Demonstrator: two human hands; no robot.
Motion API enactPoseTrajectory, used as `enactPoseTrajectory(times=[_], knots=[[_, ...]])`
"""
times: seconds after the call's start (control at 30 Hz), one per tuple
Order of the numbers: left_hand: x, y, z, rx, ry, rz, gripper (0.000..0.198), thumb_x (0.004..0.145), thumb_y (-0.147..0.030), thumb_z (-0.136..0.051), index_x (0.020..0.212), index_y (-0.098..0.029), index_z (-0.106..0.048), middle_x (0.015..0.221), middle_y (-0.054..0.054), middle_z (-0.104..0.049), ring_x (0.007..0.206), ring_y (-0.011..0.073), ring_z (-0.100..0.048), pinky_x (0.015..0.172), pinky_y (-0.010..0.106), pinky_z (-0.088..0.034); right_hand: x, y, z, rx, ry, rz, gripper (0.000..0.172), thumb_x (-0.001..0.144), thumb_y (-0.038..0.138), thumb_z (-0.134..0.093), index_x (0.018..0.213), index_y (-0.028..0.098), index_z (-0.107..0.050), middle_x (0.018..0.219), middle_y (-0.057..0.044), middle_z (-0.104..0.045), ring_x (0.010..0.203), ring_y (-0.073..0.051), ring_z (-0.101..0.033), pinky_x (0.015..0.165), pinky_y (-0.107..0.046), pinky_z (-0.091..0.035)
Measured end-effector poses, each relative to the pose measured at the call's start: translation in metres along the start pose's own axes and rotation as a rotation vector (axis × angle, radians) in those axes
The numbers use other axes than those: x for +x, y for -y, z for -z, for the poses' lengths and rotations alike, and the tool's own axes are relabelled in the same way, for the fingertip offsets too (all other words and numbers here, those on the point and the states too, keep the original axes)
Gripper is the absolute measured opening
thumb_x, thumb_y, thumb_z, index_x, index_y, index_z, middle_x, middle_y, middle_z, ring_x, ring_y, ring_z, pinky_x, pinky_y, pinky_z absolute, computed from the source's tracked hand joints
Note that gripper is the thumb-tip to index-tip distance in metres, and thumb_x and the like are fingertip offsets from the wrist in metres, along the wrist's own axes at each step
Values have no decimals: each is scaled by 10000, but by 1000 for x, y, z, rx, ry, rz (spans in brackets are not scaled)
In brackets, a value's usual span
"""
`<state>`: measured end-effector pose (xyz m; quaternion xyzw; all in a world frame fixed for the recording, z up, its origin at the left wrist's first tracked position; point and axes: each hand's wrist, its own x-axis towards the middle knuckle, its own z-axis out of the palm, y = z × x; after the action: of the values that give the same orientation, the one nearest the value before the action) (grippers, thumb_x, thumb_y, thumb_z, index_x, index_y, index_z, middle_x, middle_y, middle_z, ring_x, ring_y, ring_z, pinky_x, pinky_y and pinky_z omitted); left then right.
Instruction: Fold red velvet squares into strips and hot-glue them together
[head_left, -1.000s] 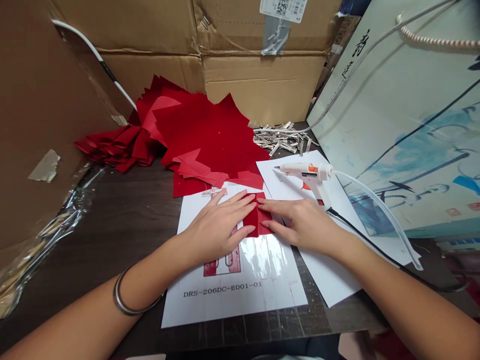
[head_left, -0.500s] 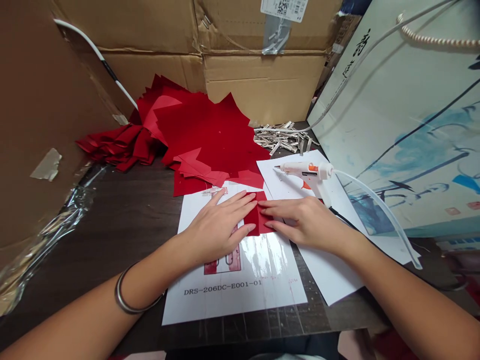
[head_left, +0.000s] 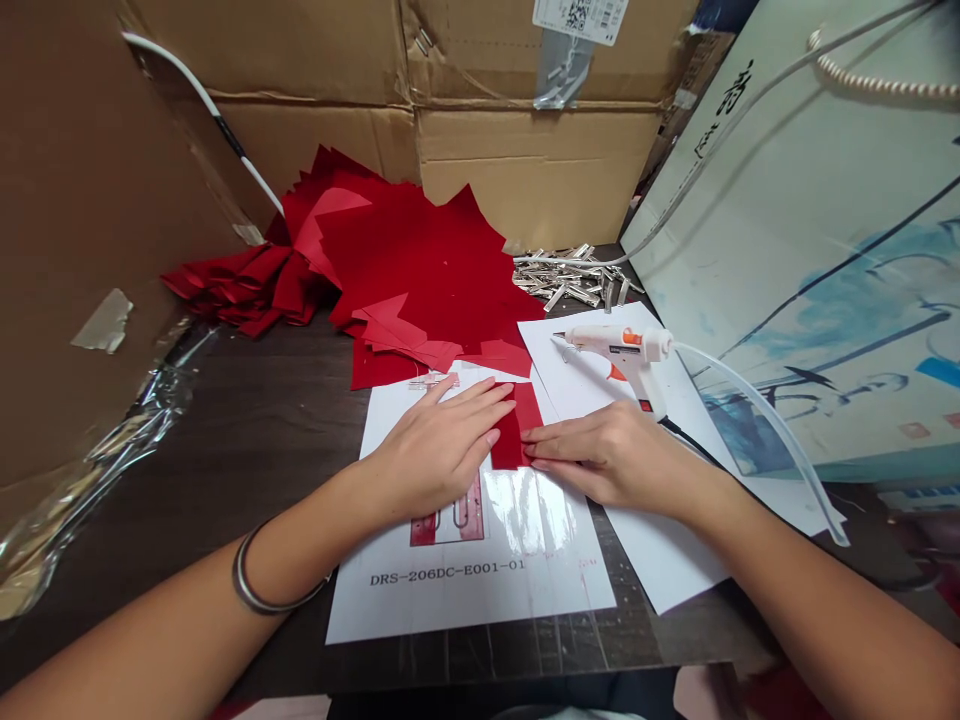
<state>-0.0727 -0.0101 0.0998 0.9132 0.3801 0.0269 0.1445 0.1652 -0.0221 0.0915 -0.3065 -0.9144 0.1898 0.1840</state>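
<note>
A small red fabric piece [head_left: 511, 440] lies on the printed sheet [head_left: 465, 610], its right part folded over. My left hand [head_left: 431, 440] lies flat with stretched fingers, their tips on the piece's left side. At the lower right edge of the fabric, my right hand [head_left: 600, 450] has its thumb and fingers closed in a pinch on it. Under my left hand shows a part of the sheet's red-and-white picture [head_left: 469, 515]. A white hot glue gun [head_left: 630, 350] rests on another white sheet [head_left: 675, 560], just beyond my right hand.
Behind the sheet spreads a heap of red fabric pieces [head_left: 420, 250]. Several metal hair clips [head_left: 574, 275] are piled at the back. Cardboard [head_left: 525, 170] walls the back and left, and a painted panel [head_left: 810, 250] leans at the right. The glue gun's black cord runs under my right forearm.
My right hand's spread fingers have drawn together into a pinch at the fabric's lower right edge. My left thumb has shifted up a little. The view has shifted slightly.
</note>
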Motion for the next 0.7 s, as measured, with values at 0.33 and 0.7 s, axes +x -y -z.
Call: enactPoseTrajectory(times=[0.33, 0.7], knots=[[1, -2, 0, 18, -1, 1, 419, 983, -260, -349, 1363, -180, -505, 1489, 50, -431, 1419, 202, -331, 1198, 472, -162, 1, 8, -4, 20, 46, 67, 255, 923, 246, -538, 1090, 254, -730, 1015, -12, -753, 873, -174, -729, 772, -291, -573], [1, -1, -2, 29, 3, -4, 446, 985, -274, -354, 1410, -185, -454, 1498, 43, -412, 1428, 199, -313, 1204, 473, -139, -2, -7, -3, -161, -224, -309, 314, 928, 267, -500, 1169, 201, -690, 1189, 5, -681, 1084, -210, -667, 974, -406, -538]])
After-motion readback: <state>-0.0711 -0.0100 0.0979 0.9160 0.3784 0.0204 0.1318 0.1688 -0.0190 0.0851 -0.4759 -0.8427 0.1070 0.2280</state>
